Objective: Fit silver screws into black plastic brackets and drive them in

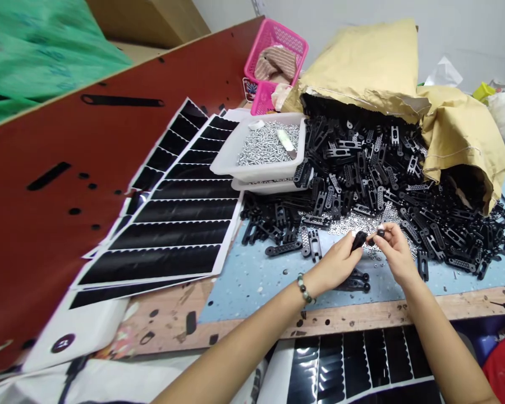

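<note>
My left hand (339,261), with a beaded bracelet at the wrist, is closed on a small black plastic part (359,240). Close beside it, my right hand (395,252) pinches another small black piece (380,233) between thumb and fingers. The two pieces are nearly touching; their exact shape is partly covered by my fingers. Below the left hand, a few black arm-like parts (353,281) lie on the blue mat (252,286). Small silvery nuts or washers (351,223) are scattered just beyond both hands.
Black plastic parts (362,168) spill in a heap from yellow sacks (362,67). A white tub (223,163) holds many screws. Sheets of black stickers (168,241) lie to the left, against a red board (88,157). Behind stands a pink basket (252,53).
</note>
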The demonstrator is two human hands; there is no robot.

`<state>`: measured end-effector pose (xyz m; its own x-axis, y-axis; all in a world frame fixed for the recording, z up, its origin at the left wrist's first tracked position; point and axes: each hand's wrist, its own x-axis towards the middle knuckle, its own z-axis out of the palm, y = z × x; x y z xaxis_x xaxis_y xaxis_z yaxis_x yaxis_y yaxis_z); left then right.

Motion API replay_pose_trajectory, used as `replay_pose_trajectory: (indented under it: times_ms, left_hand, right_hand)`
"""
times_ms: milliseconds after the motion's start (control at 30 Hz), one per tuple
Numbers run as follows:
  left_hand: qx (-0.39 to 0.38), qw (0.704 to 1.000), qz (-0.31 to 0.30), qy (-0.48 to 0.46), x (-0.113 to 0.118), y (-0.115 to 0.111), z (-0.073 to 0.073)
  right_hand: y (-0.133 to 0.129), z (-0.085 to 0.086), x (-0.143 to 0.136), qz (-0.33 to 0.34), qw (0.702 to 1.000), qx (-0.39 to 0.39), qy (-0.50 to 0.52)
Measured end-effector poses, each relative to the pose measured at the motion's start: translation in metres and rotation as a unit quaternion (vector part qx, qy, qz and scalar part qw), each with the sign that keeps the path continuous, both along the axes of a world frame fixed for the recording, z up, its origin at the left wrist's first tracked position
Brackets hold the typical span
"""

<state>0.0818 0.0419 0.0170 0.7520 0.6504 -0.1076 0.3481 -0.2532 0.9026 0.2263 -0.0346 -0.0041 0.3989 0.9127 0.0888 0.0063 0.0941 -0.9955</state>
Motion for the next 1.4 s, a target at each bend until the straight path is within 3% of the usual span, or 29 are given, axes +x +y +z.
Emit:
replay_pose_trajectory:
  times_ms: [200,400,500,600,700,767,833,933,1000,1067,1267,1400]
  left_hand:
    - [0.162,0.986,-0.020,0.014,0.003,-0.001,0.009]
    - [0.241,0.969,-0.024,0.040,0.008,-0.006,0.014]
    - [0.259,0.963,-0.047,0.049,0.006,-0.005,0.016]
    - [0.243,0.967,-0.042,0.072,-0.003,0.005,0.017]
    - [0.200,0.973,-0.029,0.107,-0.013,0.018,0.014]
    - [0.174,0.978,-0.044,0.110,-0.016,0.023,0.009]
    - [0.166,0.979,-0.072,0.093,-0.014,0.025,0.003]
    - [0.186,0.969,-0.153,0.050,-0.006,0.022,-0.007]
    - [0.195,0.956,-0.217,0.037,0.000,0.021,-0.013]
    - [0.205,0.943,-0.255,0.051,0.004,0.020,-0.018]
    - [0.225,0.929,-0.277,0.098,-0.004,0.025,-0.017]
    - [0.200,0.933,-0.277,0.109,-0.008,0.031,-0.012]
  right_hand:
    - [0.004,0.002,-0.014,-0.083,0.995,0.017,0.059]
    - [-0.001,0.002,-0.023,-0.166,0.981,0.060,0.074]
    - [-0.010,-0.001,-0.014,-0.128,0.991,0.029,0.031]
    - [-0.028,-0.008,0.002,-0.047,0.985,-0.031,-0.164]
    - [-0.043,-0.021,0.008,-0.002,0.908,-0.085,-0.410]
    - [-0.047,-0.030,0.004,0.000,0.862,-0.100,-0.497]
    - [-0.048,-0.035,0.000,-0.021,0.847,-0.097,-0.522]
    - [-0.053,-0.037,0.000,-0.069,0.872,-0.058,-0.481]
    - [-0.059,-0.036,0.003,-0.059,0.887,-0.030,-0.456]
    - [-0.065,-0.037,0.003,-0.018,0.885,-0.016,-0.465]
    - [-0.063,-0.042,-0.009,-0.006,0.841,-0.011,-0.541]
    - [-0.057,-0.037,-0.011,0.011,0.838,-0.006,-0.545]
